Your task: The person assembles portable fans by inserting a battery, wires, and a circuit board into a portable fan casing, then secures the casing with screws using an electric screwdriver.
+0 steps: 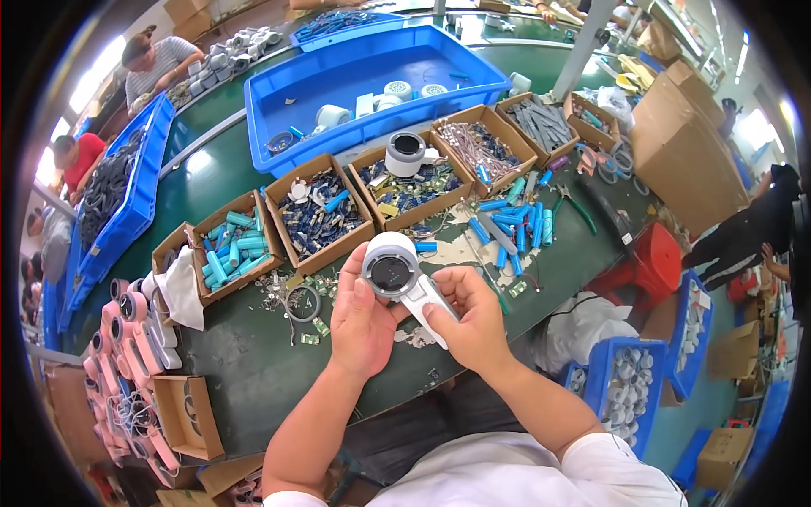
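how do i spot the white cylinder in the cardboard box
Start at the big blue tub; cardboard boxes line its near side. Find the box just left of the one holding pinkish wires. Rising from its small circuit boards is the white cylinder, bulkier than those flat pieces, with a dark round top.

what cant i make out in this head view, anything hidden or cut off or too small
Head view:
The white device's underside: faces away, with the left hand and right hand covering parts of it.
Far-left cardboard box: partly hidden by the white cloth.
Green circuit boards: their fine detail is too small.
Person in black: partly cut off by the dark lens rim.
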Demonstrator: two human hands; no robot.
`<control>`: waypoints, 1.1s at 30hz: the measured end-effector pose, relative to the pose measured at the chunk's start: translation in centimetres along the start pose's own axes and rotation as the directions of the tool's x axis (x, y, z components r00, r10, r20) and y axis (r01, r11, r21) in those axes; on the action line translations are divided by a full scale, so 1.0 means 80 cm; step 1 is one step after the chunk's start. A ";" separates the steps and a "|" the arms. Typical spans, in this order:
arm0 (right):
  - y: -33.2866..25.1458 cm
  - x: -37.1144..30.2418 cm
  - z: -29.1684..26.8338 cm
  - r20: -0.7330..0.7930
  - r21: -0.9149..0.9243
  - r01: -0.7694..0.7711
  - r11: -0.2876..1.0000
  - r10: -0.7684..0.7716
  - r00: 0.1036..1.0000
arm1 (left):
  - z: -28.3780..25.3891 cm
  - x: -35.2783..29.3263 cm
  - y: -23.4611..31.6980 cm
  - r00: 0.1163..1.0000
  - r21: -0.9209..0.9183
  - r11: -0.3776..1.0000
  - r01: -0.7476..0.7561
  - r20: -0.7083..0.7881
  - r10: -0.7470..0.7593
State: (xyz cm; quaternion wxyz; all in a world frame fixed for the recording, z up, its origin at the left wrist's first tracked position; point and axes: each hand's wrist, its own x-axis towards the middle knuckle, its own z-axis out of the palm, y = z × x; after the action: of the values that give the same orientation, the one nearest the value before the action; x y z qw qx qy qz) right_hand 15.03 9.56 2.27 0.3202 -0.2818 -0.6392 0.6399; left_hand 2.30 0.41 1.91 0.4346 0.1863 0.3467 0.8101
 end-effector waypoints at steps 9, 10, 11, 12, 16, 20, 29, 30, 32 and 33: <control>-0.007 0.005 -0.003 0.064 0.057 -0.087 0.995 0.083 0.994 | -0.005 -0.001 -0.004 1.000 -0.021 1.000 -0.022 0.020 0.022; -0.006 0.005 -0.004 0.070 0.060 -0.088 0.994 0.083 0.994 | -0.006 0.000 -0.005 0.999 -0.029 0.999 -0.027 0.025 0.027; -0.005 0.006 -0.004 0.076 0.062 -0.089 0.994 0.084 0.994 | -0.006 0.000 -0.004 0.999 -0.029 0.999 -0.029 0.025 0.029; -0.006 0.006 -0.004 0.076 0.062 -0.088 0.994 0.083 0.994 | -0.005 -0.001 -0.004 0.999 -0.021 0.999 -0.032 0.026 0.032; -0.007 0.007 -0.005 0.082 0.075 -0.102 0.992 0.096 0.992 | -0.003 -0.001 -0.003 0.999 -0.015 0.999 -0.028 0.015 0.028; -0.006 0.008 -0.004 0.084 0.082 -0.109 0.991 0.102 0.991 | -0.005 0.000 -0.003 0.999 -0.012 0.999 -0.032 0.020 0.033; -0.010 0.010 -0.003 0.103 0.098 -0.123 0.988 0.113 0.988 | -0.009 0.001 -0.004 0.999 -0.001 0.999 -0.040 0.018 0.040; -0.010 0.009 -0.004 0.101 0.100 -0.122 0.988 0.112 0.989 | -0.008 0.000 -0.004 1.000 -0.002 1.000 -0.029 0.009 0.029; -0.009 0.009 -0.006 0.095 0.084 -0.111 0.990 0.103 0.990 | -0.006 0.000 -0.004 1.000 -0.001 1.000 -0.017 0.003 0.017; -0.010 0.008 -0.005 0.094 0.085 -0.109 0.990 0.101 0.990 | -0.007 0.000 -0.004 1.000 0.002 1.000 -0.023 0.008 0.023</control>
State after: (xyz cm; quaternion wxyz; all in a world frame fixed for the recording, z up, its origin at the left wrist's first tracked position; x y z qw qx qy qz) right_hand 14.97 10.32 3.08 0.2693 -0.2715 -0.6077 0.6960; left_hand 2.16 0.33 1.32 0.4265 0.1940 0.3436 0.8139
